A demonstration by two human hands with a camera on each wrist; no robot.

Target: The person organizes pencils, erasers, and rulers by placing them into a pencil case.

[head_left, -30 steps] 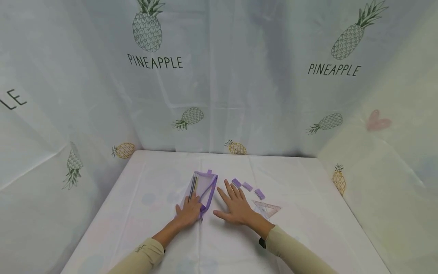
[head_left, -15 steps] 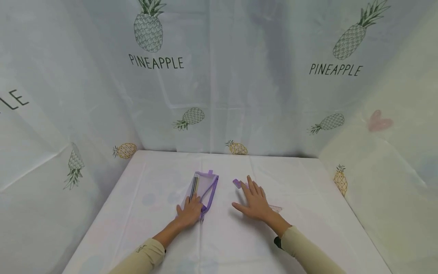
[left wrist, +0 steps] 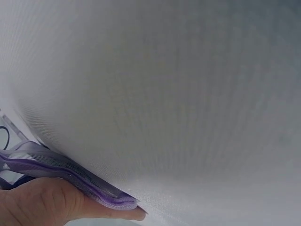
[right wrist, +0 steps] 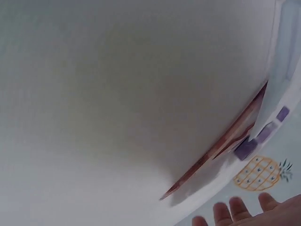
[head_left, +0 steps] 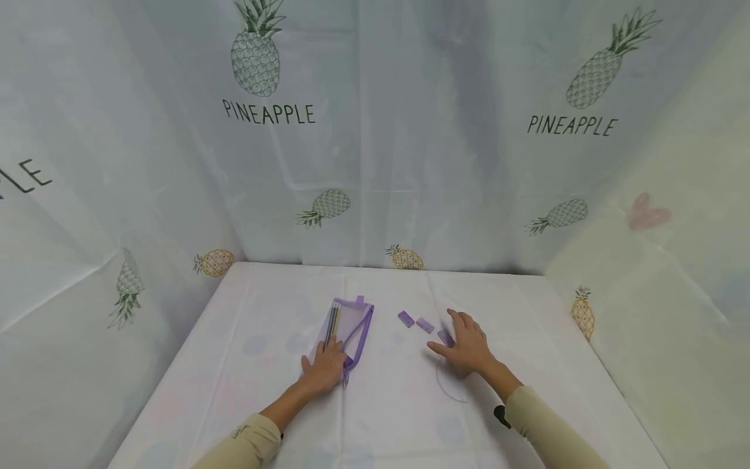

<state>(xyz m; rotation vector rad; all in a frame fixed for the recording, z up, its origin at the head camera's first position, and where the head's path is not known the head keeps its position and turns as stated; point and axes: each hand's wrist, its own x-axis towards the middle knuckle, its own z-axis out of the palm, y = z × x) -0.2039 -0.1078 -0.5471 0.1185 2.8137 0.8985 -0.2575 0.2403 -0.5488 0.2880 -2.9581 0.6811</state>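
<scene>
And now, on the white-covered desk (head_left: 387, 420), the purple-trimmed mesh pouch (head_left: 357, 317) is covered at its near end by the left hand (head_left: 325, 370), fingers extended across it, nothing clasped. Along the pouch's left side, pencils (head_left: 333, 320) can be seen. Over to the right, the right hand (head_left: 469, 348) is held palm down, its fingers spread and gently bent, with nothing gripped. Just beside it, three small purple blocks (head_left: 424, 325) are set out in a slanting row, the nearest partly hidden by the thumb. From the right wrist, a red-edged triangle (right wrist: 218, 143) is seen lying near those blocks, apart from the fingertips. Behind it all, a pineapple-printed curtain (head_left: 410, 130) is hung.
</scene>
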